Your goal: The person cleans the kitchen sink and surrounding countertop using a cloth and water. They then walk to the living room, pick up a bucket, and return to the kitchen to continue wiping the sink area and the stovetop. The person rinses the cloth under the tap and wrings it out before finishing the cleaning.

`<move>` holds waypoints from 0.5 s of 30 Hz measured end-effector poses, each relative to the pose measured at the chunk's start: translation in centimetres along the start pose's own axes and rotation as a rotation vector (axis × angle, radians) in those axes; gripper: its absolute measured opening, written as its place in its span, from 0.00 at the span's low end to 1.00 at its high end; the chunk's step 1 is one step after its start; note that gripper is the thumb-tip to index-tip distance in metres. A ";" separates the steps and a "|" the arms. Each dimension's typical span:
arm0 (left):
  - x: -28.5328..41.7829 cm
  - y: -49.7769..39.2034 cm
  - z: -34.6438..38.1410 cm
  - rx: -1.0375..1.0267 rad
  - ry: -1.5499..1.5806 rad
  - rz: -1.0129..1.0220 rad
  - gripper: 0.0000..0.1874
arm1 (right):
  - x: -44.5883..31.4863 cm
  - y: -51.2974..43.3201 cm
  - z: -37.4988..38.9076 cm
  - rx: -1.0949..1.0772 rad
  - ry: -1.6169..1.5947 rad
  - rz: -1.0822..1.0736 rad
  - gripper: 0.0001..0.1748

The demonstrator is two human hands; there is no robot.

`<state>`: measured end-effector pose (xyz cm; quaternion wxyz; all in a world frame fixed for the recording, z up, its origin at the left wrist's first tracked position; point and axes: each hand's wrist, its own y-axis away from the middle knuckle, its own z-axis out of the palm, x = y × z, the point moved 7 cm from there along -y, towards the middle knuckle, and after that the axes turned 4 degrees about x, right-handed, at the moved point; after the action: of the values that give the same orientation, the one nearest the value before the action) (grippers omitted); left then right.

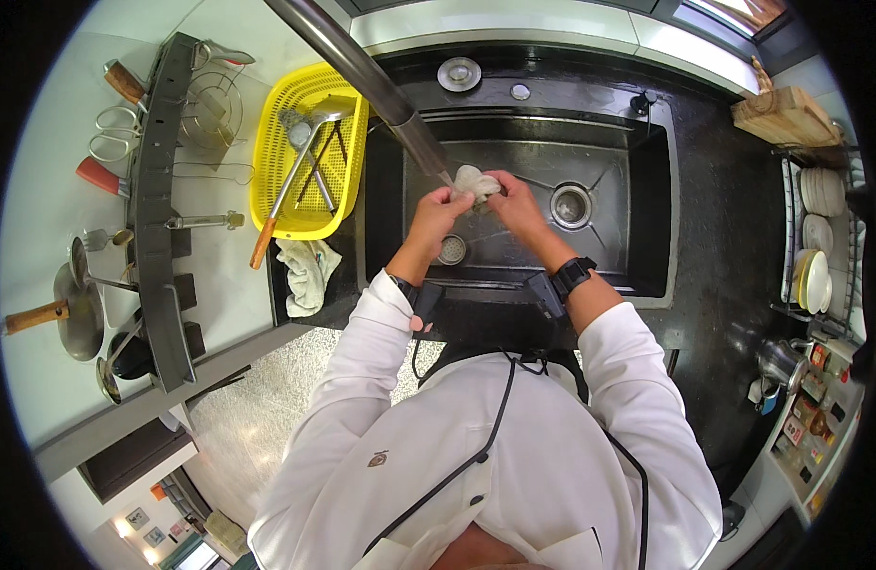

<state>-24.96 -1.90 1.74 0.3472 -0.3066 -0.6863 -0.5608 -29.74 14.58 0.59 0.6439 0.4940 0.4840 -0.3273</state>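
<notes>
Over the black kitchen sink (509,256), my left hand (441,217) and my right hand (516,210) both grip a bunched, pale cloth (477,187). The cloth is directly under the end of the faucet's metal spout (420,139), where a thin stream seems to come out. Below my left hand a round perforated strainer (451,250) lies on the basin floor. The round drain (571,206) is to the right of my right hand. A second cloth (308,278) lies crumpled on the counter left of the sink.
A yellow plastic basket (260,164) at left holds a wok spatula (292,182) and other utensils. Utensils and a frying pan (82,320) hang from a wall rack (164,214). Behind the sink is a round metal lid (459,74). A dish rack (791,235) and wooden board (787,117) stand right.
</notes>
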 end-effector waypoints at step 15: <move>1.6 3.4 0.5 -0.095 0.629 -0.032 0.20 | -4.5 2.5 1.6 -0.331 0.119 -0.139 0.62</move>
<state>-23.25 -0.72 4.89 0.5189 -0.1231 -0.5229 -0.6650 -28.41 13.52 5.68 0.6625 0.3653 0.6012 -0.2572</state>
